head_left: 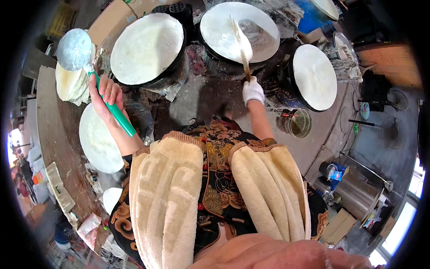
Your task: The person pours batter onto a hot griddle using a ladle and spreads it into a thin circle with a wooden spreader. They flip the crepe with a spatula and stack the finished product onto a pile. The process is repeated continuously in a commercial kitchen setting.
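Note:
My left hand (107, 94), bare, is closed round the green handle of a ladle (75, 50) with a round metal head. A stack of thin pale round sheets (70, 83) lies just beyond that hand. My right hand (253, 91), in a white glove, grips the wooden handle of a batter-coated spreading tool (242, 42), whose exact kind I cannot make out. The tool rests over a round griddle (219, 27) at the back middle. White batter covers part of this griddle, and a greyer patch shows on its right side.
Other round griddles, coated white, stand at back left (145, 49), right (315, 77) and near left (101, 139). A clear container (299, 124) sits right of my right forearm. Farther right are a metal cylinder (358, 193) and a cardboard box (339, 226).

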Motion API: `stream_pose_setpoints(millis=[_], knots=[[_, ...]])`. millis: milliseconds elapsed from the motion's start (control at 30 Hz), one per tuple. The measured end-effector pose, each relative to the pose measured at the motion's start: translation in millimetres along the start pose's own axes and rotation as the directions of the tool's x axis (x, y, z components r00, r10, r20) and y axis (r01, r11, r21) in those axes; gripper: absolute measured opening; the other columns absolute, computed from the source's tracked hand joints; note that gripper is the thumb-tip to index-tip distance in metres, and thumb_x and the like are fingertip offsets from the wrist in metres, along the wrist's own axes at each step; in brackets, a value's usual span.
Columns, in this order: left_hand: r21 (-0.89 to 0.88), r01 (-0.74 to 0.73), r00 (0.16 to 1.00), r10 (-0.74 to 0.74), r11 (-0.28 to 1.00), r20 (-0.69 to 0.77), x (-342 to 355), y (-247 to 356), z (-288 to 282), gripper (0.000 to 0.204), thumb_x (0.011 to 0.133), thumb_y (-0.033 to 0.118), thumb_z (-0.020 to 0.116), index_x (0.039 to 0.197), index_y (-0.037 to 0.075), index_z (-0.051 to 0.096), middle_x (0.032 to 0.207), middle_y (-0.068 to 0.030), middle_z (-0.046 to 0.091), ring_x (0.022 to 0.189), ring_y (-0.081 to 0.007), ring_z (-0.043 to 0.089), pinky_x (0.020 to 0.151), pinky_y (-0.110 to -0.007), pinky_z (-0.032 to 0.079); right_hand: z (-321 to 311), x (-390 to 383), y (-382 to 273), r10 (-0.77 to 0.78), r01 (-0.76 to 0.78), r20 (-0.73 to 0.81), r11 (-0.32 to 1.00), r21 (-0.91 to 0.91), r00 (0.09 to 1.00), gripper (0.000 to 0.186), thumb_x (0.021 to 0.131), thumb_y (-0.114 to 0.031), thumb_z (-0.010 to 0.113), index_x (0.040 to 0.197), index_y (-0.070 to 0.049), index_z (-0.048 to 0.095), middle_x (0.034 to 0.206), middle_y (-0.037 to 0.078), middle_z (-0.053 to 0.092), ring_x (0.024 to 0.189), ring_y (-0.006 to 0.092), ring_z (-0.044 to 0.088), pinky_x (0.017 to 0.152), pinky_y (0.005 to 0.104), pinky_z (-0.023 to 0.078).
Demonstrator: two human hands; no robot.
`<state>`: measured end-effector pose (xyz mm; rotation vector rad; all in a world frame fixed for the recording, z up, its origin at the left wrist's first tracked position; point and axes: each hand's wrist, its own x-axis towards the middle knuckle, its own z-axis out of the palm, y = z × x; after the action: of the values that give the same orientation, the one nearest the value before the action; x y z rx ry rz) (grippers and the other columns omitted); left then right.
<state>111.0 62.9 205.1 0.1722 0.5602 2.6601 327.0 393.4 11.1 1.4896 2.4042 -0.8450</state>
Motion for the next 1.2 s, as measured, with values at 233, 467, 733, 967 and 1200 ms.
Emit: stream_pose_setpoints(millis=[233,467,733,967,1200], knots=[[0.154,-0.02,0.996,0.034,0.988,-0.086,-9.0,-17.0,11.0,0.034,0.098,0.024,0.048,0.069,0.008,0.038,0.054,0.0015,0.037,0.037,-0.0064,0.031,0.031,-0.02,0.031,9.7,36.3,-28.9,-0.168,0.216,-0.197,0.941,0.26,0.966,0.042,0.085,-0.035,0.045,0.108,-0.002,0.059,0.101,0.028,0.061,0.099,0.0418,0.057,0.087,0.0481,0.044],[0.028,0.092,0.992,-0.094,0.995,0.088,-6.6,-16.8,7.7,0.033,0.1,0.022,0.042,0.071,0.005,0.04,0.055,-0.0006,0.039,0.036,-0.0081,0.035,0.029,-0.021,0.034,-5.2,10.7,12.4,-0.016,0.024,-0.077,0.995,0.101,0.997,0.037,0.091,-0.035,0.042,0.116,-0.009,0.052,0.104,0.025,0.062,0.1,0.0417,0.058,0.087,0.0496,0.045],[-0.008,0.181,0.975,-0.178,0.984,0.13,10.1,-58.6,23.5,0.025,0.1,0.02,0.038,0.099,-0.003,0.05,0.054,0.0,0.038,0.037,-0.0078,0.034,0.03,-0.021,0.034,-41.6,49.5,12.0,-0.147,0.181,-0.187,0.966,0.183,0.971,0.043,0.086,-0.035,0.046,0.117,-0.007,0.058,0.107,0.025,0.06,0.101,0.0389,0.057,0.088,0.0445,0.046],[0.015,0.226,0.96,-0.225,0.974,0.165,23.5,-69.1,16.1,0.034,0.101,0.018,0.035,0.127,-0.002,0.043,0.053,-0.0011,0.039,0.036,-0.0087,0.036,0.03,-0.02,0.034,-9.2,19.5,20.6,-0.068,0.076,-0.08,0.991,0.111,0.995,0.036,0.091,-0.038,0.043,0.113,-0.011,0.054,0.097,0.021,0.064,0.093,0.0406,0.06,0.083,0.0496,0.046],[0.006,0.29,0.937,-0.286,0.957,0.199,35.9,-90.7,10.8,0.03,0.101,0.018,0.035,0.12,-0.003,0.046,0.055,-0.0009,0.038,0.038,-0.0085,0.036,0.03,-0.021,0.035,-80.3,83.4,65.3,-0.123,0.138,-0.256,0.99,0.039,0.959,0.038,0.089,-0.039,0.047,0.11,-0.01,0.06,0.095,0.022,0.064,0.093,0.0401,0.06,0.081,0.0489,0.047]])
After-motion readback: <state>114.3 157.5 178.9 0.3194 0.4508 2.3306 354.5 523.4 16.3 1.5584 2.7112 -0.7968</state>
